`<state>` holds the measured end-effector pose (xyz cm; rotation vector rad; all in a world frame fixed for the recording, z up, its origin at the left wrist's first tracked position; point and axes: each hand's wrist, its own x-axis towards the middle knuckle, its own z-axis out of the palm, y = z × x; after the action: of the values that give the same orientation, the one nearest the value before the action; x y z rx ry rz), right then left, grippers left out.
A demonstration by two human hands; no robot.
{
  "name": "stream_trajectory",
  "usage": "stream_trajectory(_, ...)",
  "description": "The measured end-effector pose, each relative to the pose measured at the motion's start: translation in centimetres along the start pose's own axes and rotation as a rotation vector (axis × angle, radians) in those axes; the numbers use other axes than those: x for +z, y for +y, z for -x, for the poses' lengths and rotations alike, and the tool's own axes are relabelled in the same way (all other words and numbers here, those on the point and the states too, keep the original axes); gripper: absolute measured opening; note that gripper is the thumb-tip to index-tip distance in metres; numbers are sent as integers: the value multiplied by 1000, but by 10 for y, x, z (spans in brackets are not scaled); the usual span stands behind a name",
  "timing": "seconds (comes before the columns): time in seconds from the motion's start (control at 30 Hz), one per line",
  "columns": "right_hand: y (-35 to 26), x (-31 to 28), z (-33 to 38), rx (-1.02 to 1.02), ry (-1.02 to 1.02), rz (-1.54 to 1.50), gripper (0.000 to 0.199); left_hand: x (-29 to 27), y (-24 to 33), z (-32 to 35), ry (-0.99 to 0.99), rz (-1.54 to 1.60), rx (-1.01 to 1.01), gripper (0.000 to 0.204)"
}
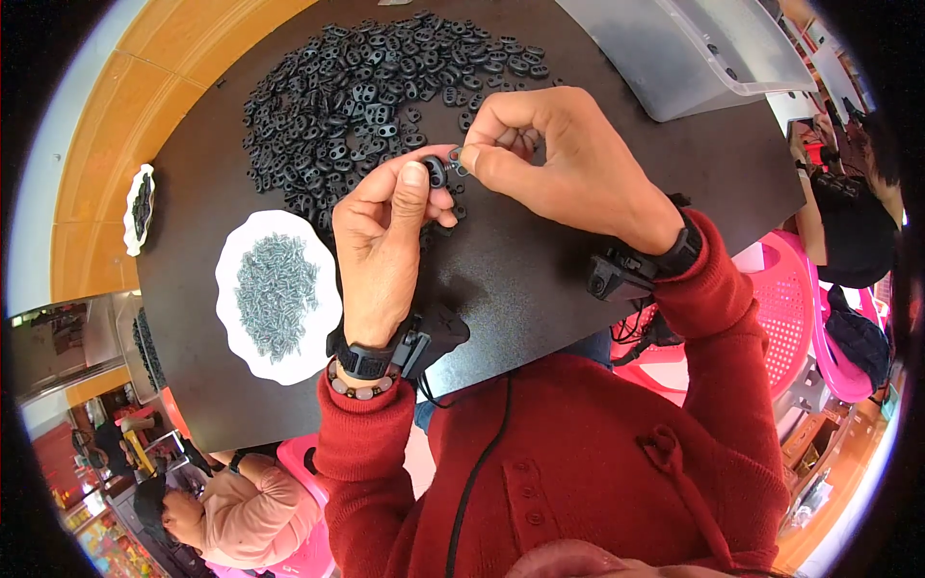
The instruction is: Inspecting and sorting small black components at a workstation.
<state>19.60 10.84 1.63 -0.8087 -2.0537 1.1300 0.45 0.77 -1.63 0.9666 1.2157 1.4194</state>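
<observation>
My left hand pinches a rounded black cord lock body between thumb and fingers. Right against it, my right hand grips a small dark cord lock insert by thumb and forefinger. A bit of a spring seems to show between the two parts, though it is very small. Beyond both hands spreads a wide heap of black two-holed cord lock parts. Left of my left wrist stands a white scalloped dish holding many small metal springs.
The dark table carries a translucent plastic bin at the far right. A smaller white dish with black pieces lies by the left edge. One person sits at lower left, another at right. A pink chair stands beside the table.
</observation>
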Motion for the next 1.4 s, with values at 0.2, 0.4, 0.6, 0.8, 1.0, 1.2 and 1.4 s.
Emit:
stream_trajectory(0.2, 1, 2, 0, -12, 7, -10, 16, 0, 1, -1, -3, -6, 4, 34)
stream_trajectory(0.4, 0, 0, 1, 9, -5, -6, 16, -1, 0, -1, -16, 23, -12, 35)
stream_trajectory(0.6, -3, -2, 2, -1, 4, -24, 15, -5, -5, -2, -47, 170, -57, 38)
stream_trajectory(0.8, -3, -3, 2, -17, 16, -31, 14, -4, -6, -2, -51, 208, -73, 37)
stream_trajectory(1.0, -2, -4, 3, -2, -1, -12, 14, -2, -7, -3, -47, 199, -69, 37)
stream_trajectory(1.2, -2, -3, 3, 14, 12, -2, 13, -2, -5, -1, -36, 109, -55, 39)
stream_trajectory(1.4, -2, -3, 3, 10, 10, -10, 13, -2, -4, -1, -27, 62, -45, 37)
